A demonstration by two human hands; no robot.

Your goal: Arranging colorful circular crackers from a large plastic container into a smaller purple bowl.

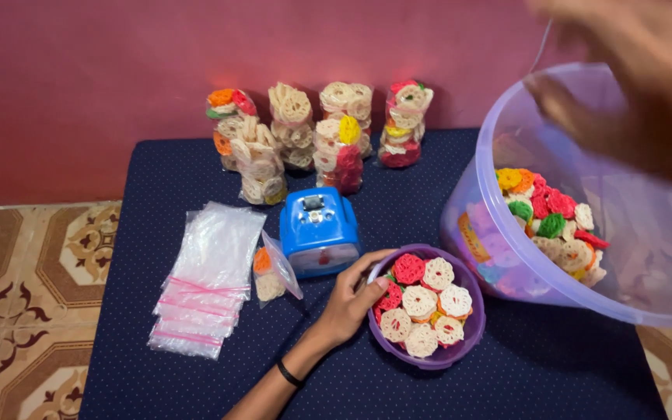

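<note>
The small purple bowl (460, 342) of round red and cream crackers sits at about 5 o'clock on the dark blue surface (157, 167), the left hand (349, 299) curling its fingers around the rim at the bowl's 9 o'clock. The right hand (631, 85) is a blur at 2 o'clock above the large translucent tub (624, 295); I cannot tell its fingers' state. A blue device (318, 231) stands at the bowl's 10 o'clock, a stack of clear bags (208, 276) farther off at 9 o'clock.
</note>
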